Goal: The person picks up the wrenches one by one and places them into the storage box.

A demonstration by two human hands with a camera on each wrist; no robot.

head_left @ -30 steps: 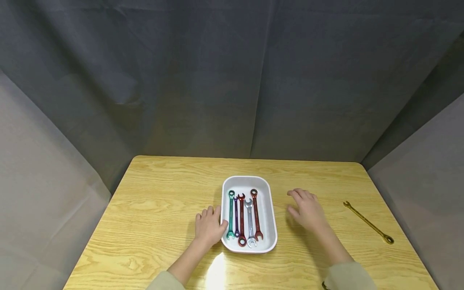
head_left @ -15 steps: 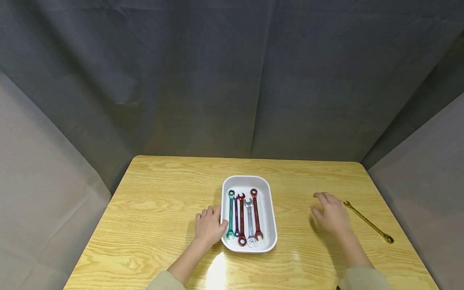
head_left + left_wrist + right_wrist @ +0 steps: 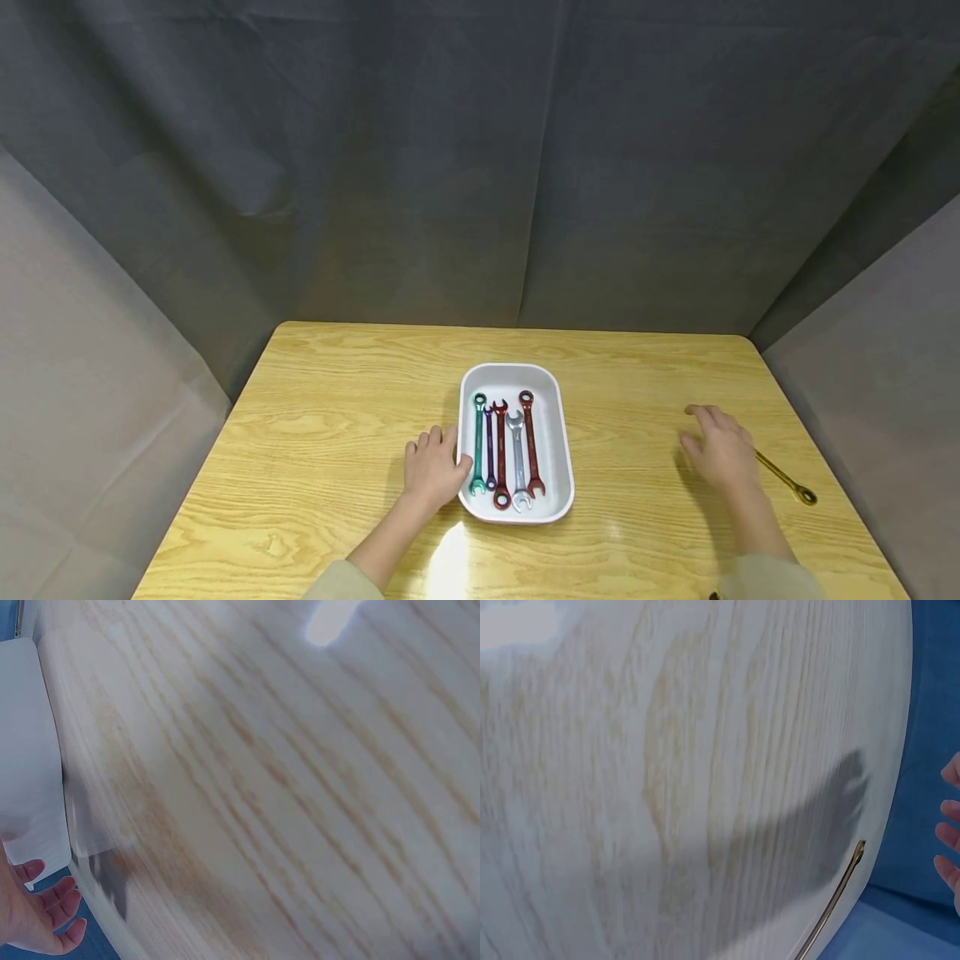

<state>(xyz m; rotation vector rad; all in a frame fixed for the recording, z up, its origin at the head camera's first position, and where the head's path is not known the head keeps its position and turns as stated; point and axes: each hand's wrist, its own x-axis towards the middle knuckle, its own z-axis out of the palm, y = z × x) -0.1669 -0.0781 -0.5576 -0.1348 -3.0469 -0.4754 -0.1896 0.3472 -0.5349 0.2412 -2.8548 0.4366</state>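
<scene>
Wrench [image 3: 783, 478], gold and slim, lies slantwise on the wooden table [image 3: 330, 433] near its right edge; its far end is hidden behind the right hand [image 3: 722, 454], which hovers over it with fingers loosely spread and nothing in its grasp. The left hand [image 3: 432, 469] rests flat and relaxed on the table, touching the left rim of the white tray [image 3: 558, 492], well apart from the wrench. Five coloured wrenches [image 3: 504, 454] lie side by side in that tray.
</scene>
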